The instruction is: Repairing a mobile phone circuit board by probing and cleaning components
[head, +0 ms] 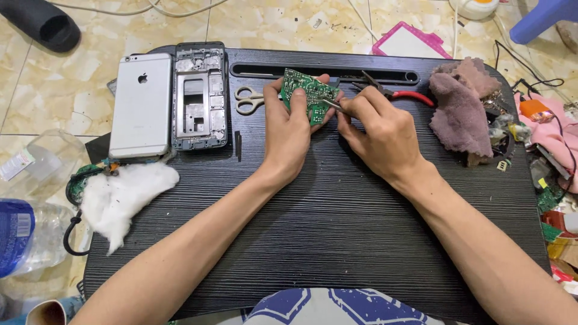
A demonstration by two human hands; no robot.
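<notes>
Holding green circuit board (308,94) upright, centre top of frame, my left hand (289,129) wrapped around its lower edge. My right hand (379,129) pinching thin metal tool (331,105) against board face. Risk: tip slipping, scratching board; scissors (247,100), red-handled pliers (397,92) close by.

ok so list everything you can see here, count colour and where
circuit board: 1, green, in left hand
tweezers: 1, metal, in right hand, tip on board
phone: 1, silver, face down, tray's left
phone frame: 1, grey, beside phone
scissors: 1, pale handles, left of board
pliers: 1, red handles, behind right hand
cloth: 1, mauve, tray's right
cotton wad: 1, white, left edge
lap tray: 1, black
bottle: 1, clear, floor left
left hand: 1
right hand: 1
</notes>
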